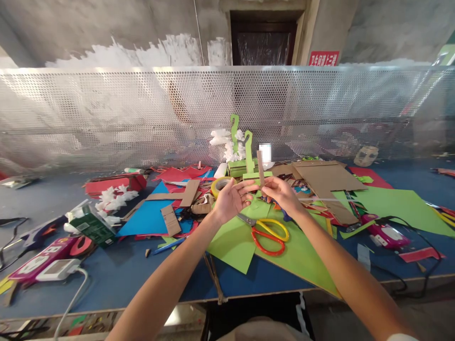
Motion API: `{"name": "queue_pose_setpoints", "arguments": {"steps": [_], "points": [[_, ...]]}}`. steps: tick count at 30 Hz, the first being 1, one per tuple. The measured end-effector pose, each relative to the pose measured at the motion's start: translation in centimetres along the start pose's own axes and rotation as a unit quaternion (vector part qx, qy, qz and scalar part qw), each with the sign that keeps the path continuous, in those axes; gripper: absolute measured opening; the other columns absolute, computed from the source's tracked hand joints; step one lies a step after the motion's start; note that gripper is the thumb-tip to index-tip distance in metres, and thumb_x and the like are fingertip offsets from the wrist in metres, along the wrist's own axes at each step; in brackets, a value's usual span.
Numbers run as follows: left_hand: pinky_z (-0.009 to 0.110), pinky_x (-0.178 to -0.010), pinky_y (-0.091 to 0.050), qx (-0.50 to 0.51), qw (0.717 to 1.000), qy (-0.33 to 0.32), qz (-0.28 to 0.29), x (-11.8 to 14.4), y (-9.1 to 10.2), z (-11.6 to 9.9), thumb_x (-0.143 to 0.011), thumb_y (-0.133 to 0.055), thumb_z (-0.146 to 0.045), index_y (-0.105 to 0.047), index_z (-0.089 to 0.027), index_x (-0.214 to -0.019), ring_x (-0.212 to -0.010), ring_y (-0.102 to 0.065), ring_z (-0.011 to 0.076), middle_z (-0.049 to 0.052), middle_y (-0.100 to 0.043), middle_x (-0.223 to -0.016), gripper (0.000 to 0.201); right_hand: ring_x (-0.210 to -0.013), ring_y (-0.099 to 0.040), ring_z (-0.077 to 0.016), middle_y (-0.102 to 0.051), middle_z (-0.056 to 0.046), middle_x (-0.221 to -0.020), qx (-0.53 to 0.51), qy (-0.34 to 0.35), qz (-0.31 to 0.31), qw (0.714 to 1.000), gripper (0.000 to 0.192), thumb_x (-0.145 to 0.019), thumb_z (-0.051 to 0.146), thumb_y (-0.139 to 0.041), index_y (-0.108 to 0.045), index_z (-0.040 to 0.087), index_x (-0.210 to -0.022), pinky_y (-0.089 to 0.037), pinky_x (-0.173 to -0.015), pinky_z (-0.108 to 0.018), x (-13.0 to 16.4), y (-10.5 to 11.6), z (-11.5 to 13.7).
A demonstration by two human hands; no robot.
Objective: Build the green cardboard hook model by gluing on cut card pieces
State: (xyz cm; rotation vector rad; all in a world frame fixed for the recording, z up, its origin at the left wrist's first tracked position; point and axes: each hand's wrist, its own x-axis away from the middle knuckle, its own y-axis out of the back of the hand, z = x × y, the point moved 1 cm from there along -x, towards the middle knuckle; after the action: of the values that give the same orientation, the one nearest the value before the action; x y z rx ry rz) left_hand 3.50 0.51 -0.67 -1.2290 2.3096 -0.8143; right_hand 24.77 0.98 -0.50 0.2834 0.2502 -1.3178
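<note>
My right hand [279, 192] pinches a narrow brown cardboard strip [260, 166] that stands upright above the table. My left hand [232, 199] is open, palm turned up, its fingers stretched toward the strip's lower end; whether they touch it I cannot tell. Just behind the strip rises a green paper-covered piece with a hooked top [249, 154] on a flat green base. Below my hands, scissors [268, 237] with one yellow and one red handle lie on green paper [234, 253]. A roll of yellow tape [216, 186] is just behind my left hand.
Cardboard sheets [320, 177] and blue paper [140, 220] lie among scraps. At left are a green box [93, 225], a glue gun [42, 232] and a white device with a cable [59, 270]. A magenta box [386, 232] sits right. A perforated metal screen [142, 113] bounds the table's back.
</note>
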Motion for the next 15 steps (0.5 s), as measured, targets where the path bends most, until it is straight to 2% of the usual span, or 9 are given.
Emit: {"name": "queue_pose_setpoints", "arguments": {"steps": [6,12,15], "points": [[0.028,-0.069,-0.054,0.013,1.000,0.011,0.022,0.25,-0.25,-0.03,-0.109,-0.034,-0.053,-0.073,-0.008,-0.127,-0.077,-0.070,0.0169,0.021,-0.075,-0.128,0.062,-0.073,-0.065,-0.0179,-0.071,-0.003,-0.084,-0.022,0.009,0.035,0.999,0.031,-0.083,0.047,-0.080,-0.066,0.022,-0.096,-0.051,-0.056,-0.028,0.41,-0.26,0.23],[0.029,-0.071,-0.053,-0.002,0.999,0.010,0.045,0.26,-0.15,-0.02,-0.105,-0.046,-0.056,-0.073,-0.010,-0.127,-0.079,-0.070,0.0178,0.020,-0.076,-0.124,0.058,-0.073,-0.065,-0.0178,-0.071,-0.002,-0.085,-0.031,0.016,0.048,0.998,0.030,-0.084,0.045,-0.081,-0.066,0.023,-0.096,-0.051,-0.056,-0.028,0.50,-0.39,0.32],[0.028,-0.071,-0.053,-0.052,0.998,-0.002,0.042,0.06,0.11,0.15,-0.100,-0.055,-0.061,-0.075,-0.012,-0.122,-0.078,-0.068,0.0169,0.017,-0.077,-0.116,0.057,-0.071,-0.064,-0.0175,-0.071,-0.003,-0.085,-0.011,0.016,0.047,0.999,0.030,-0.084,0.047,-0.080,-0.066,0.022,-0.095,-0.051,-0.057,-0.028,0.60,-0.44,0.76]]}}
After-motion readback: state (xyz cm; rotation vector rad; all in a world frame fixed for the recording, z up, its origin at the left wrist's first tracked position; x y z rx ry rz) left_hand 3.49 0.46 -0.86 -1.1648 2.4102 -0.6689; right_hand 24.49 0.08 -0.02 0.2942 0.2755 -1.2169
